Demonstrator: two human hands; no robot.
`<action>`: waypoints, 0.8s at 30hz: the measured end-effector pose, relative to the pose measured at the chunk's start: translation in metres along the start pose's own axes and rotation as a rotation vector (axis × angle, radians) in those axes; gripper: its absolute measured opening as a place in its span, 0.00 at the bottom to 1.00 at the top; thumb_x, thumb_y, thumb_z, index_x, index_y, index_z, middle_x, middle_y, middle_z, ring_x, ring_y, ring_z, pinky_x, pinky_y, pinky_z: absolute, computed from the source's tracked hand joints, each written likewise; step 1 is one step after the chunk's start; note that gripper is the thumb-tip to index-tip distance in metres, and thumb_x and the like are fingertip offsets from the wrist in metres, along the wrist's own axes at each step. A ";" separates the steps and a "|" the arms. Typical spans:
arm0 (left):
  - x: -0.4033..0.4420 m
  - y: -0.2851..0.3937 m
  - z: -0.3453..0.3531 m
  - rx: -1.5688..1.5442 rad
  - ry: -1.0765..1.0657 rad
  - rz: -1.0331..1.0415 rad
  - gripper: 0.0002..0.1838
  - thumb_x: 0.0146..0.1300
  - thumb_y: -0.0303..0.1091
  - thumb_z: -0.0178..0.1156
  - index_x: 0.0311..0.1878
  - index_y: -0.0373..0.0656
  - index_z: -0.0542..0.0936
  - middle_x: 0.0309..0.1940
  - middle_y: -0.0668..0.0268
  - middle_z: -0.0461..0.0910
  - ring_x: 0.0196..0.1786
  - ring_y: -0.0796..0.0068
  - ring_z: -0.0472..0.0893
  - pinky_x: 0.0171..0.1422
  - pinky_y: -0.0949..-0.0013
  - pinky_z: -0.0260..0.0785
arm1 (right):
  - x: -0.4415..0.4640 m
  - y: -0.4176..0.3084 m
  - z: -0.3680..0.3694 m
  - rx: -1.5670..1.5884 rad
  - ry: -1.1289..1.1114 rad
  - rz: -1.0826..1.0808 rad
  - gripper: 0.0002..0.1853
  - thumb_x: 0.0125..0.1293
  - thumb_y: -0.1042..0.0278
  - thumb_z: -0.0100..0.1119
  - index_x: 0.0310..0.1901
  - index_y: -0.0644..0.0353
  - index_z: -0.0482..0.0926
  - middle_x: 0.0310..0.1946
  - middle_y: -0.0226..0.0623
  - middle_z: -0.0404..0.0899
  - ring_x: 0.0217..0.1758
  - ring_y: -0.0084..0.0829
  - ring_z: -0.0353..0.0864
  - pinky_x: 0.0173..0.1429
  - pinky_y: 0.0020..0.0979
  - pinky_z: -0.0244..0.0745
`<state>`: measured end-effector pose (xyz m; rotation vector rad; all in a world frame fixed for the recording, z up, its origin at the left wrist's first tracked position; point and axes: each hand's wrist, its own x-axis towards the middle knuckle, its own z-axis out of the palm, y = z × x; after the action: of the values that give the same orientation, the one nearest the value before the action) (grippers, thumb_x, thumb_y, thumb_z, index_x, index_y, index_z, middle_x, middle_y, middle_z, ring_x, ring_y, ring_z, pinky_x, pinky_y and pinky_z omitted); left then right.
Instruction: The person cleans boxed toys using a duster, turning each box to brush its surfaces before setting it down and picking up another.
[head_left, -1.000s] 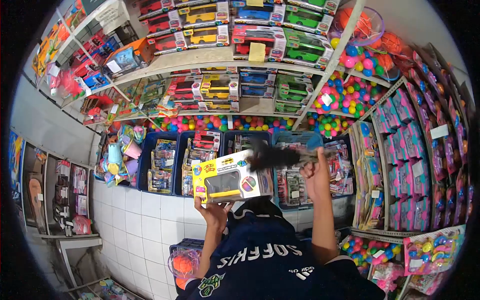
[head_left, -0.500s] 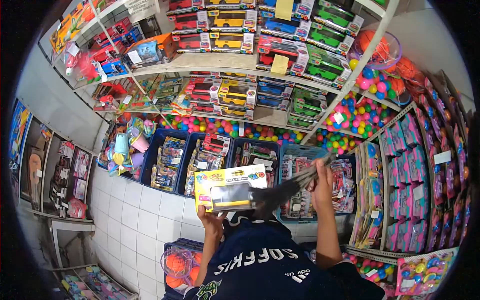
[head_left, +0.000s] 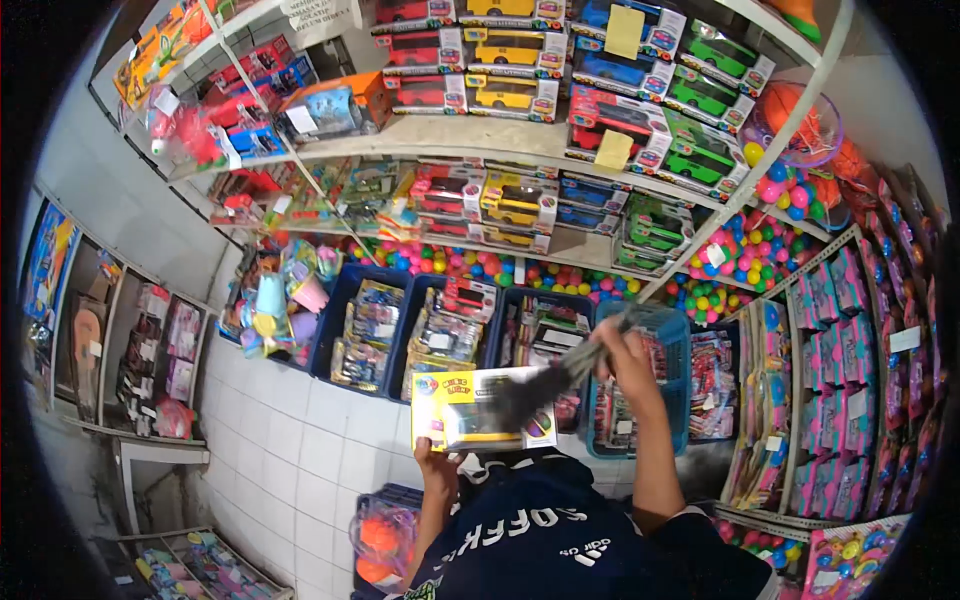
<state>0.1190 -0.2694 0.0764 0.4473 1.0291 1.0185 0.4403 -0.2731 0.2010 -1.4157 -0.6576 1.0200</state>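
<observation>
Far shelves (head_left: 430, 133) hold stacked boxed vehicles above floor bins (head_left: 350, 386); near, a yellow-and-white toy box (head_left: 465, 425) is off the shelf, a dark duster (head_left: 548, 388) across its front; left hand (head_left: 437, 468) grips its lower left edge, right hand (head_left: 626, 358) clasps the duster's handle; brushing seems underway, how much is finished unclear, the box not yet set down

toy box (head_left: 446, 421) was yellow and white, duster (head_left: 548, 388) was blackish, shirt (head_left: 605, 520) was navy with white lettering (head_left: 541, 518), floor (head_left: 290, 460) was white with a square grid
</observation>
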 end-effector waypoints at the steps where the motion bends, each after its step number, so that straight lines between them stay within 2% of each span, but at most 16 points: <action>1: 0.007 0.006 -0.004 0.011 0.006 -0.012 0.39 0.56 0.68 0.57 0.65 0.53 0.66 0.62 0.67 0.71 0.65 0.63 0.70 0.63 0.40 0.62 | 0.004 -0.004 0.011 0.022 -0.042 -0.002 0.13 0.73 0.54 0.53 0.39 0.56 0.74 0.25 0.27 0.72 0.22 0.18 0.69 0.25 0.23 0.62; 2: 0.013 0.010 -0.011 0.023 0.010 -0.025 0.39 0.57 0.67 0.57 0.65 0.53 0.66 0.62 0.67 0.70 0.65 0.63 0.70 0.64 0.39 0.60 | 0.008 -0.006 0.022 0.044 -0.081 -0.005 0.12 0.73 0.55 0.53 0.40 0.56 0.74 0.28 0.28 0.74 0.22 0.19 0.69 0.25 0.24 0.63; 3: 0.016 0.019 -0.012 0.028 0.013 -0.029 0.40 0.57 0.67 0.57 0.66 0.52 0.65 0.63 0.67 0.70 0.66 0.62 0.68 0.65 0.38 0.58 | 0.012 -0.006 0.034 0.085 0.039 -0.013 0.13 0.73 0.55 0.54 0.41 0.57 0.74 0.32 0.29 0.75 0.22 0.19 0.69 0.26 0.24 0.64; 5: 0.025 0.043 -0.016 0.060 -0.024 -0.029 0.40 0.57 0.66 0.58 0.66 0.52 0.65 0.63 0.67 0.70 0.66 0.62 0.69 0.65 0.39 0.59 | 0.028 -0.003 0.046 0.179 0.101 -0.052 0.13 0.72 0.55 0.54 0.41 0.57 0.75 0.32 0.29 0.75 0.22 0.19 0.70 0.26 0.25 0.65; 6: 0.028 0.051 -0.019 0.081 -0.049 -0.043 0.40 0.56 0.66 0.58 0.66 0.52 0.65 0.62 0.67 0.70 0.66 0.62 0.69 0.65 0.39 0.60 | 0.035 -0.001 0.049 0.153 0.040 -0.058 0.14 0.73 0.54 0.54 0.41 0.57 0.75 0.32 0.29 0.75 0.23 0.19 0.71 0.26 0.25 0.66; 8: 0.040 0.065 -0.035 0.126 -0.062 -0.005 0.36 0.57 0.64 0.59 0.63 0.52 0.67 0.58 0.68 0.72 0.61 0.66 0.73 0.61 0.44 0.65 | 0.044 -0.002 0.054 0.069 -0.315 -0.023 0.16 0.74 0.52 0.52 0.41 0.59 0.75 0.25 0.29 0.72 0.21 0.20 0.69 0.27 0.29 0.66; 9: 0.044 0.073 -0.041 0.165 -0.048 0.017 0.35 0.57 0.63 0.59 0.61 0.52 0.68 0.56 0.69 0.73 0.59 0.68 0.74 0.59 0.46 0.67 | 0.046 -0.002 0.063 0.067 -0.322 0.017 0.15 0.75 0.54 0.52 0.42 0.59 0.74 0.25 0.29 0.73 0.21 0.20 0.70 0.28 0.29 0.67; 11: 0.049 0.086 -0.049 0.188 0.007 0.027 0.29 0.57 0.60 0.62 0.54 0.53 0.70 0.47 0.71 0.73 0.52 0.72 0.75 0.54 0.50 0.70 | 0.053 0.003 0.077 0.095 -0.194 -0.058 0.15 0.72 0.51 0.54 0.41 0.57 0.75 0.29 0.29 0.76 0.23 0.19 0.71 0.27 0.24 0.66; 12: 0.053 0.091 -0.051 0.184 0.038 0.026 0.28 0.56 0.59 0.63 0.52 0.53 0.70 0.45 0.72 0.73 0.51 0.73 0.75 0.53 0.50 0.70 | 0.053 -0.004 0.088 0.135 0.001 -0.034 0.15 0.72 0.51 0.55 0.40 0.56 0.75 0.28 0.27 0.75 0.24 0.18 0.71 0.27 0.25 0.66; 13: 0.053 0.097 -0.048 0.184 0.057 0.049 0.29 0.55 0.60 0.64 0.52 0.53 0.70 0.44 0.72 0.73 0.50 0.73 0.75 0.54 0.49 0.69 | 0.059 -0.003 0.086 0.110 -0.002 -0.008 0.15 0.72 0.51 0.55 0.40 0.56 0.75 0.27 0.27 0.75 0.23 0.18 0.70 0.28 0.25 0.66; 15: 0.056 0.106 -0.054 0.204 0.042 0.023 0.32 0.54 0.61 0.64 0.56 0.53 0.70 0.48 0.71 0.74 0.54 0.71 0.75 0.56 0.48 0.68 | 0.070 -0.003 0.085 0.023 -0.084 -0.013 0.16 0.72 0.51 0.55 0.39 0.57 0.75 0.26 0.27 0.74 0.21 0.18 0.69 0.27 0.25 0.65; 16: 0.055 0.110 -0.049 0.182 0.037 0.028 0.35 0.54 0.63 0.62 0.60 0.53 0.69 0.55 0.69 0.73 0.58 0.69 0.73 0.59 0.47 0.66 | 0.073 -0.004 0.087 0.021 -0.086 -0.006 0.16 0.72 0.51 0.55 0.39 0.57 0.75 0.26 0.27 0.74 0.21 0.18 0.69 0.27 0.25 0.65; 18: 0.060 0.112 -0.053 0.187 0.049 0.015 0.36 0.54 0.64 0.61 0.61 0.54 0.68 0.57 0.69 0.72 0.60 0.68 0.72 0.60 0.46 0.65 | 0.072 -0.010 0.095 0.024 -0.271 0.049 0.16 0.72 0.50 0.55 0.38 0.57 0.75 0.25 0.27 0.73 0.20 0.18 0.69 0.27 0.24 0.65; 20: 0.065 0.110 -0.057 0.183 0.040 0.008 0.36 0.57 0.64 0.58 0.64 0.54 0.66 0.60 0.70 0.71 0.63 0.67 0.71 0.60 0.47 0.65 | 0.077 -0.011 0.095 -0.001 -0.133 0.003 0.16 0.72 0.51 0.54 0.38 0.56 0.76 0.25 0.26 0.74 0.20 0.17 0.68 0.25 0.23 0.62; 22: 0.065 0.114 -0.047 0.186 0.060 0.028 0.40 0.54 0.68 0.56 0.64 0.53 0.66 0.61 0.66 0.71 0.61 0.62 0.72 0.53 0.50 0.68 | 0.085 -0.008 0.090 0.016 0.040 -0.091 0.16 0.72 0.50 0.53 0.39 0.56 0.76 0.27 0.25 0.74 0.21 0.15 0.68 0.24 0.22 0.59; 24: 0.066 0.116 -0.037 0.173 0.086 0.026 0.41 0.53 0.69 0.56 0.64 0.54 0.66 0.60 0.68 0.71 0.59 0.63 0.72 0.50 0.52 0.69 | 0.083 -0.021 0.083 -0.030 -0.114 -0.035 0.15 0.73 0.52 0.53 0.40 0.57 0.76 0.28 0.26 0.75 0.23 0.15 0.69 0.25 0.22 0.62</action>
<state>0.0398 -0.1611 0.1102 0.5634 1.1965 0.9821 0.4089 -0.1586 0.2126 -1.3748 -0.7805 1.0729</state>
